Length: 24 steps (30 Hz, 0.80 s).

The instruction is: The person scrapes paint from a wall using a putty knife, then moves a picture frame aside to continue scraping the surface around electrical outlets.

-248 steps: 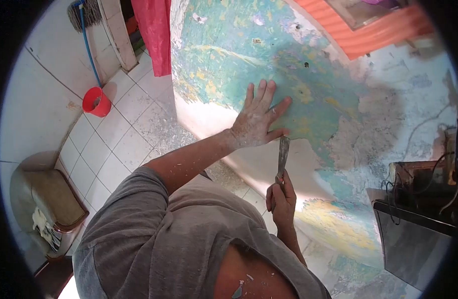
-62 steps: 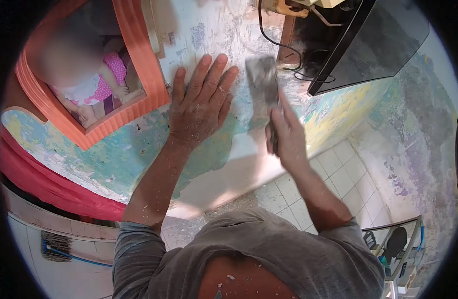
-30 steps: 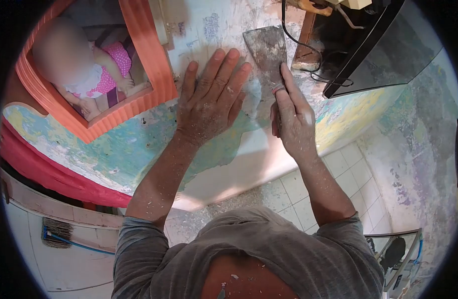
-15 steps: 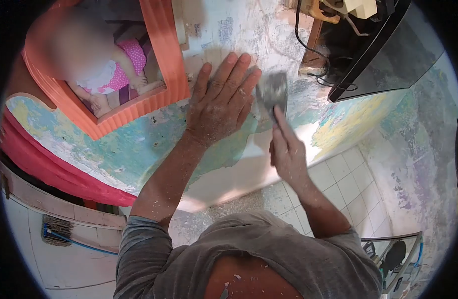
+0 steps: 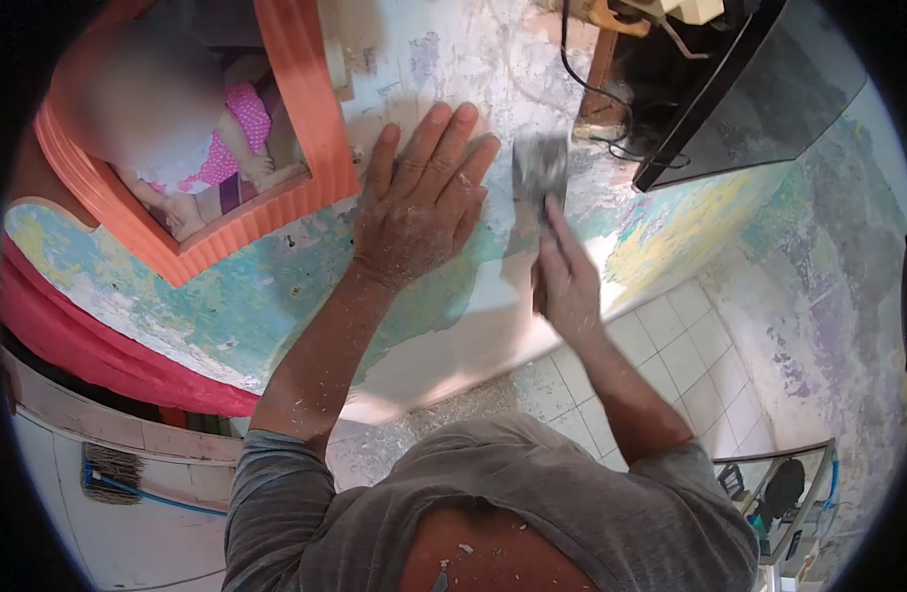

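Note:
My left hand lies flat against the wall, fingers stretched and a little spread, with pale flecks on the skin. My right hand is closed round the handle of a scraper, index finger laid along it towards the blade. The broad metal blade points up the wall and is slightly smeared by motion. Around both hands the wall shows patchy, peeling paint in green, blue, yellow and white. Much of the handle is hidden by my fingers.
An orange-framed picture hangs left of my left hand. A dark flat panel with a cable juts out at upper right. Red cloth, a broom and a glass-topped rack are lower down. White tiles cover the floor.
The view has shifted slightly, so the picture and my left hand appear further left. My right hand and the scraper have moved a little rightwards relative to my left hand.

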{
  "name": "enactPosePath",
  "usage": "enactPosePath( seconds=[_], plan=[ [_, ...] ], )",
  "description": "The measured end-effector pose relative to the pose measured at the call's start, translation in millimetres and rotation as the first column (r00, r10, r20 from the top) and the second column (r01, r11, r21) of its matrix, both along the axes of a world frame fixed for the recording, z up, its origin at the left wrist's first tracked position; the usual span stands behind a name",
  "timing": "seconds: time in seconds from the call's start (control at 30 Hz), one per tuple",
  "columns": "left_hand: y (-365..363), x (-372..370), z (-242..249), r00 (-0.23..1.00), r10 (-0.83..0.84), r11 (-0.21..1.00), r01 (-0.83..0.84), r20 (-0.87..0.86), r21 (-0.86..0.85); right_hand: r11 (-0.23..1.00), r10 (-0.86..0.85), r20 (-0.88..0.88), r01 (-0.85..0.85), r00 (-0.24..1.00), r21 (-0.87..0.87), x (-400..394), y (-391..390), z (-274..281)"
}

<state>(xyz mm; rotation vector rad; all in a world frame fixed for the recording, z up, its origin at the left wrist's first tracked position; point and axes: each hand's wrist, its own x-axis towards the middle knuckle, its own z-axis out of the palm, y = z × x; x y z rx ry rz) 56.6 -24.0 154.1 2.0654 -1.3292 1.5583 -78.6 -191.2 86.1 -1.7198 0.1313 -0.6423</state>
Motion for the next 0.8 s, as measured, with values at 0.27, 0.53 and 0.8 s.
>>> enactPosePath(
  seconds=[0.27, 0.53, 0.8],
  plan=[
    [-0.9, 0.1, -0.6, 0.999, 0.043, 0.999, -0.043, 0.023, 0.007, 1.0, -0.018, -0.004, 0.017, 1.0, -0.021, -4.1, 1.5, -31.1],
    [-2.0, -0.7, -1.7, 0.996, 0.081, 0.996, -0.081, 0.026, 0.027, 0.991, -0.048, 0.004, 0.048, 0.999, 0.122, -2.9, -8.3, -7.8],
    [-2.5, 0.4, -3.4, 0.993, 0.109, 0.993, -0.111, 0.051, 0.042, 0.932, -0.059, 0.009, 0.052, 0.998, 0.358, -3.4, -34.2, -30.2]
  ],
)
